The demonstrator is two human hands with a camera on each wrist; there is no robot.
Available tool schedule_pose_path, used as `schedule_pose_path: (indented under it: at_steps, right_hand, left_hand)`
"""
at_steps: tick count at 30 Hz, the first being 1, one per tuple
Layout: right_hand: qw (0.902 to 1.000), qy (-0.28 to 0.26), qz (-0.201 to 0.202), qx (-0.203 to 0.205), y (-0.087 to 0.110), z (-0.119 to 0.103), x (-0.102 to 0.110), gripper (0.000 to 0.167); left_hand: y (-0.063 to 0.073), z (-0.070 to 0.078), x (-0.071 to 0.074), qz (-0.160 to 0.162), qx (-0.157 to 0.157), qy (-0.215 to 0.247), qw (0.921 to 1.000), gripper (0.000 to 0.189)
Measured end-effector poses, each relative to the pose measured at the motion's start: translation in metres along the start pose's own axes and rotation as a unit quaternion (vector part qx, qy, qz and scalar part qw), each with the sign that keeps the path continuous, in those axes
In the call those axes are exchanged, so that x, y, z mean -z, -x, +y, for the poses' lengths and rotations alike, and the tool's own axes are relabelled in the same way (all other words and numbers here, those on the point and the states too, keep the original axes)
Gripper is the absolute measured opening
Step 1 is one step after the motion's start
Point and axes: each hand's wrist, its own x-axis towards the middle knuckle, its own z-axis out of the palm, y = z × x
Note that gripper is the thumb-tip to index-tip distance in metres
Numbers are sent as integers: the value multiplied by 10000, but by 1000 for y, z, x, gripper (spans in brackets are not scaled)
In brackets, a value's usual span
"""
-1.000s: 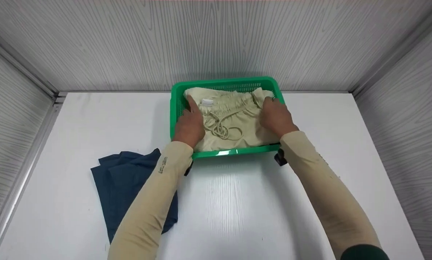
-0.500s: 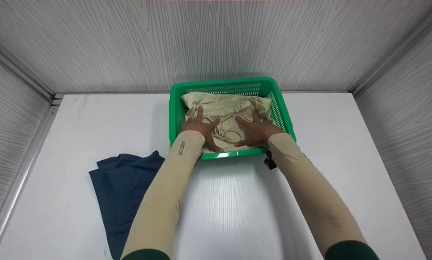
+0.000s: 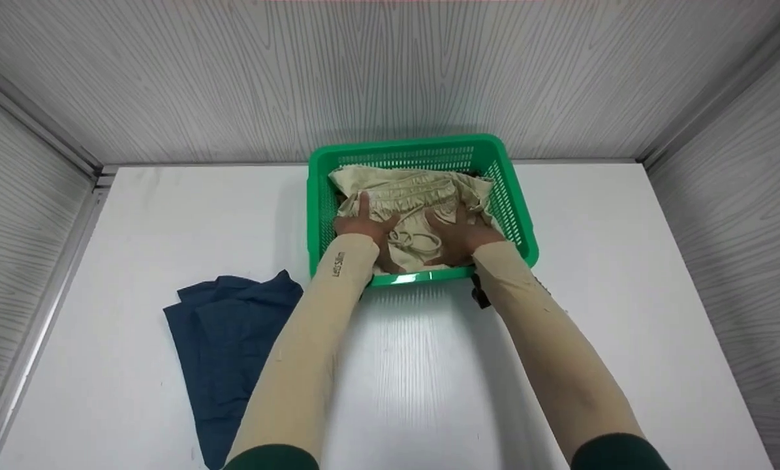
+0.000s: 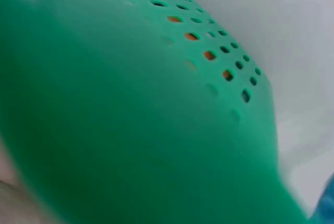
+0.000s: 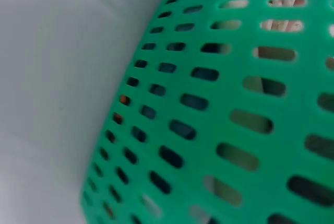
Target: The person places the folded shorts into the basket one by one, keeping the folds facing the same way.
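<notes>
In the head view, beige drawstring shorts or trousers (image 3: 416,189) lie folded inside a green plastic basket (image 3: 422,277). My left hand (image 3: 371,230) presses on the left part of the garment with its fingers spread. On the right part rests my right hand (image 3: 463,238), its fingers likewise spread. Between the two hands lies the looped drawstring. Both wrist views are filled by the perforated basket wall (image 4: 156,104), and cloth shows through the slots of the basket side (image 5: 250,88) in the right wrist view.
A folded navy blue garment (image 3: 226,339) lies on the white table (image 3: 416,378), left of the basket and partly behind the left sleeve. Behind the basket stands a grey wood-grain panel (image 3: 390,78), with further panels at both sides.
A second ago both hands were at the garment's upper side edges. They have since let go, moved inward and down, and flattened it into the basket with spread fingers.
</notes>
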Motion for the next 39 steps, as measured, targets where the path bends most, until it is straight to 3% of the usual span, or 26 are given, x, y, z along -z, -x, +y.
schedule_pose_path:
  at_steps: [4,6,9,12,15,18,20,22,25,28,32,36,39]
  right_hand:
    - [9870,889,533,1228,3,15,-3,80]
    - [9775,599,1142,1667,13,23,1,67]
    - [9527,193,2089,2198,30,38,3,52]
    - [9245,236,2899,2464,44,55,-9,44]
    - [8995,380,3521,2561,49,74,-31,42]
    - [8799,417,3960,2591,48,89,-53,48]
    - [8717,375,4140,2594,48,98,-66,57]
    - [8658,267,4274,2589,48,106,-78,62]
    - [8728,-8,4235,2429,50,115,-95,62]
    - [8934,-372,3909,2181,51,122,-110,59]
    - [9162,-869,3451,1842,53,129,-126,56]
    - [9248,-1108,3221,1697,55,131,-138,55]
    - [9256,-1160,3183,1690,55,130,-142,55]
  left_hand:
    - [-7,-9,-3,197,-444,641,9968,88]
    - [-6,-16,1,431,-837,975,9908,77]
    - [7,-31,7,899,-1425,1429,9753,66]
    - [29,-50,-1,1541,-1916,1758,9532,60]
    - [48,-72,-27,2192,-2066,2081,9306,57]
    - [59,-95,-67,2636,-1794,2417,9165,57]
    - [63,-110,-98,2737,-1438,2509,9173,57]
    - [64,-120,-127,2646,-981,2513,9258,60]
    - [63,-128,-165,2269,-361,2337,9448,66]
    - [56,-128,-190,2109,-44,2183,9528,70]
    - [45,-119,-205,2388,-63,2043,9493,69]
    - [45,-106,-212,2604,-294,2036,9433,68]
    - [49,-92,-216,2623,-465,2043,9420,68]
